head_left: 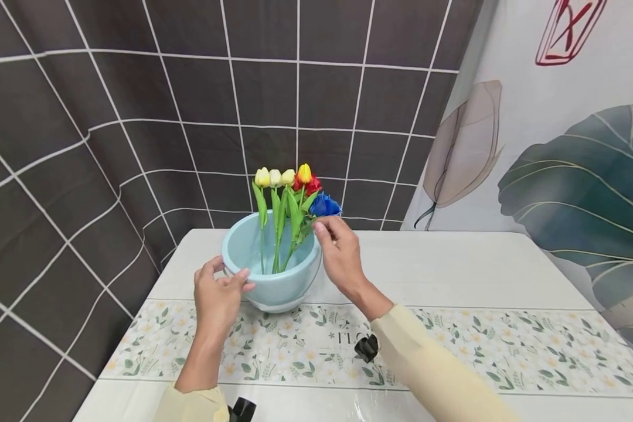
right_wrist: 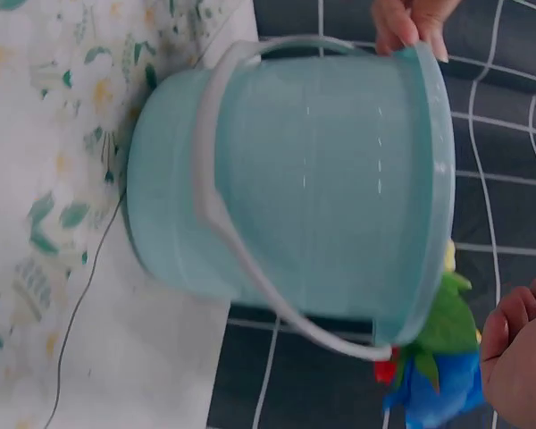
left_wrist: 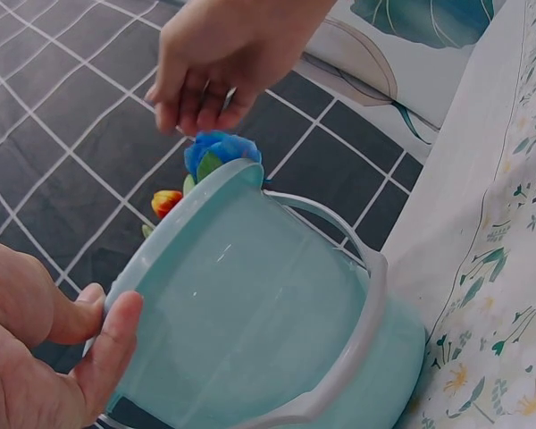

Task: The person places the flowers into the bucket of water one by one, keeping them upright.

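Observation:
A light blue bucket point(head_left: 274, 287) with a pale handle point(left_wrist: 366, 313) stands on the table. Inside it are artificial flowers: pale yellow tulips point(head_left: 275, 178), a yellow-red tulip point(head_left: 304, 174), a red flower point(head_left: 312, 186) and a blue flower point(head_left: 324, 205). My left hand point(head_left: 218, 290) grips the bucket's rim at the near left. Close to the blue flower, at the rim's right side, is my right hand point(head_left: 341, 252). Its fingers are loosely bent, and the left wrist view shows them just above the blue bloom with nothing seen between them.
The white table point(head_left: 453, 266) carries a printed floral band point(head_left: 469, 346) across its front. Behind it hangs a dark cloth with white grid lines point(head_left: 264, 94). At the right is a white cloth with large leaf prints point(head_left: 575, 181).

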Available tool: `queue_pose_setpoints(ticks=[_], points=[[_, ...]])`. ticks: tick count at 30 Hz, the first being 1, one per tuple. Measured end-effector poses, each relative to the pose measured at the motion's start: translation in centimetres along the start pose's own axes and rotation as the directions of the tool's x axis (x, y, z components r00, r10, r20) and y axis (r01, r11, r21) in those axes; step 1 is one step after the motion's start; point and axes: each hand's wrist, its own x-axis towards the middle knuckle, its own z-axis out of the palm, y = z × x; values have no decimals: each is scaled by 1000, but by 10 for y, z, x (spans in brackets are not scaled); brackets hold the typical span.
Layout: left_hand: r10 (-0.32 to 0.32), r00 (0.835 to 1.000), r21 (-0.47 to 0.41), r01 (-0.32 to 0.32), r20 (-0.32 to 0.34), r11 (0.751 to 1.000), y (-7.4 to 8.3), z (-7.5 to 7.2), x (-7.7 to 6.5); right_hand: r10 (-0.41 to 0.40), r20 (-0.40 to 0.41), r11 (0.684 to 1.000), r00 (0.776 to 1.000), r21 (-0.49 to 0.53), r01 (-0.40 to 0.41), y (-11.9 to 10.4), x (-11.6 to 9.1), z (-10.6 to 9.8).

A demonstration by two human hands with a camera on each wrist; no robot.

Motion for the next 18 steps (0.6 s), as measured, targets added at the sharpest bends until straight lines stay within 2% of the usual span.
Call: queue_pose_setpoints(ticks=[7,12,16,18], points=[[-9,1000,72,10,-20,997,-1,-1,3,9,-82,997,997,-75,-15,12,-5,-40],[22,999,139,-17,-40,990,-2,-3,2,5,-94,987,996,-161,-20,18,-11,-69],[123,991,183,-112,-50,977,-4,-2,-1,10,-64,967,998,-252,-26,18,-17,-88],[201,978,213,-185,-57,959,-4,0,-4,25,-48,957,999,-286,-38,17,-19,-95]])
